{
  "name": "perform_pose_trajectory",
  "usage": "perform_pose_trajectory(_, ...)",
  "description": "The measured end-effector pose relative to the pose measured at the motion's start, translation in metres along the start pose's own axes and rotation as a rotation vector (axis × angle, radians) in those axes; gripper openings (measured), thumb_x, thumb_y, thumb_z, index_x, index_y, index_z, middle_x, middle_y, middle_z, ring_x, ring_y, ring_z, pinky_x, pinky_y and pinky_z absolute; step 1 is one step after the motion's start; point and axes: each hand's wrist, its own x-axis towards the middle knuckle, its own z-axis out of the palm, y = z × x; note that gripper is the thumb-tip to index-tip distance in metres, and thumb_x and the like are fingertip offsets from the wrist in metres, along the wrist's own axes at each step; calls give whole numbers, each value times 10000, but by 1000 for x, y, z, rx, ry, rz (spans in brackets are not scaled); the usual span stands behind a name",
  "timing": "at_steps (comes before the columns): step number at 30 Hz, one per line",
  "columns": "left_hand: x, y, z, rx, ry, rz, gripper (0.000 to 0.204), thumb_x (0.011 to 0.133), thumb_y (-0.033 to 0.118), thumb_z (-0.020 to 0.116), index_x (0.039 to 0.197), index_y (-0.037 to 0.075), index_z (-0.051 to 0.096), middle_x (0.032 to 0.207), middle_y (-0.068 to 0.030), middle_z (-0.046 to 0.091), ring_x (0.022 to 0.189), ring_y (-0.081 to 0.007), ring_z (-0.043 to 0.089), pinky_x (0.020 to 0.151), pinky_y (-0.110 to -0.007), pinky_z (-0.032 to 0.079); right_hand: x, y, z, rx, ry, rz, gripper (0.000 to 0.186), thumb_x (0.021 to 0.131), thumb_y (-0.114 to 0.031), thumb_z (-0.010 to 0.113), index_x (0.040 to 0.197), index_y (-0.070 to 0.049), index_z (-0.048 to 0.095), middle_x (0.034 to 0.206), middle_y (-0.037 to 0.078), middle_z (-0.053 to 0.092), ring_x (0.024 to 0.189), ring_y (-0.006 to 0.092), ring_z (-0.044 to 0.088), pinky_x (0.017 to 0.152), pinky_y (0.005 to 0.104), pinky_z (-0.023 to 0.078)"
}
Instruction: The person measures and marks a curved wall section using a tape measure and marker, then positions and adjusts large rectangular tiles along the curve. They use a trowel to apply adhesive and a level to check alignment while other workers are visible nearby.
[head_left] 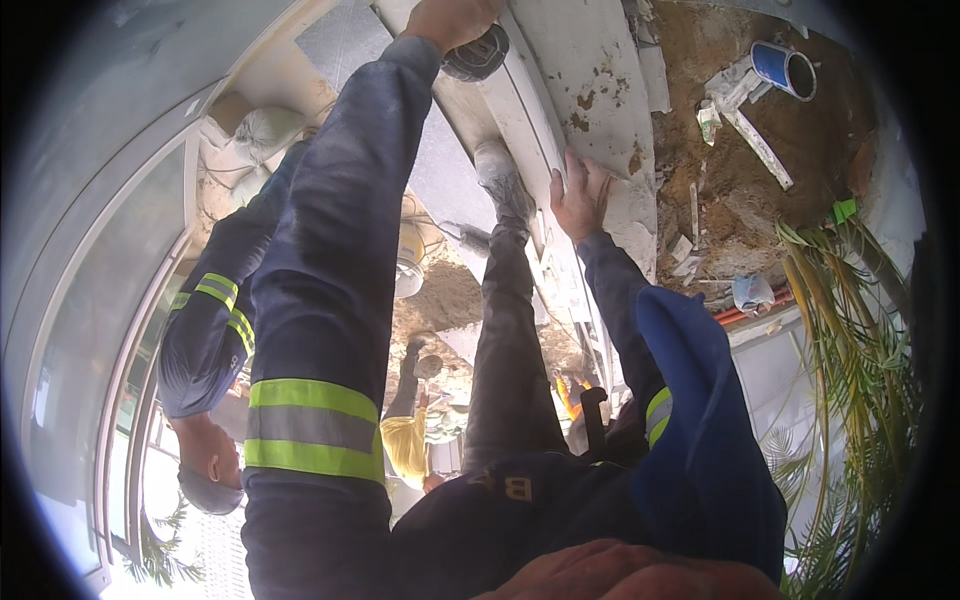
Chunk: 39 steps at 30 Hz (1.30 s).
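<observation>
Near: right hand (578,197) flat, fingers spread, pressed on white slab (585,90), nothing clasped. Slab's long axis runs near-to-far, just right of both grips. Far: left hand (450,20) by dark round disc (478,55); closure can't tell, prob. touching its rim.

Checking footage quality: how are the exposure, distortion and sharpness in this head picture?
Head view: strong fisheye bending with dark vignetted corners; blown-out daylight at the lower left; the nearby navy sleeve with reflective yellow bands fills the middle; the blue cylindrical bucket on dirt is sunlit and fairly sharp.
</observation>
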Motion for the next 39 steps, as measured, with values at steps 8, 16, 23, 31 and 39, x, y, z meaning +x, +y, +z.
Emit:
perform_pose_trajectory(8, 2, 26, -24, 71, -172, -77, 390, 979, 338, 572, 1128, -1, 696, 1086, -260, 708, 1031, -426, 692, 876, -497, 548, 9, 2, 5, 91, 34, -93, 632, 893, -99, 681, 1492, -50, 488, 1211, 142, 532, 1052, 349, 540, 932, 520, 424)
perform_pose_trajectory(16, 2, -18, -12, 17, -104, -17, 571, 968, 489, 616, 1003, -72, 710, 966, -324, 701, 1003, -477, 671, 882, -508, 508, 0, -3, -2, 200, -121, 55, 738, 848, -75, 695, 1540, -131, 444, 1273, 118, 533, 1169, 347, 529, 983, 462, 470)
perform_pose_trajectory(23, 9, -10, -3, 95, -94, -21, 622, 973, 520, 598, 949, -96, 681, 990, -379, 662, 1040, -531, 630, 908, -543, 488, 4, -7, -21, 71, -63, 33, 584, 887, -153, 685, 1452, -84, 553, 1207, 112, 529, 1085, 311, 535, 930, 430, 472)
perform_pose_trajectory(31, 3, -8, -11, 48, -72, 69, 630, 974, 527, 603, 926, -96, 679, 975, -376, 666, 1034, -534, 629, 896, -556, 493, 2, -5, -9, 117, -32, -25, 738, 845, -156, 718, 1528, -73, 451, 1253, 120, 501, 1108, 285, 531, 965, 434, 416)
perform_pose_trajectory(39, 12, -17, -4, 174, -90, -50, 652, 981, 545, 581, 965, -96, 696, 1021, -376, 668, 1042, -526, 640, 913, -549, 494, 3, -6, -14, 108, -120, 20, 762, 800, -100, 715, 1518, -80, 460, 1266, 111, 496, 1139, 279, 526, 998, 427, 416)
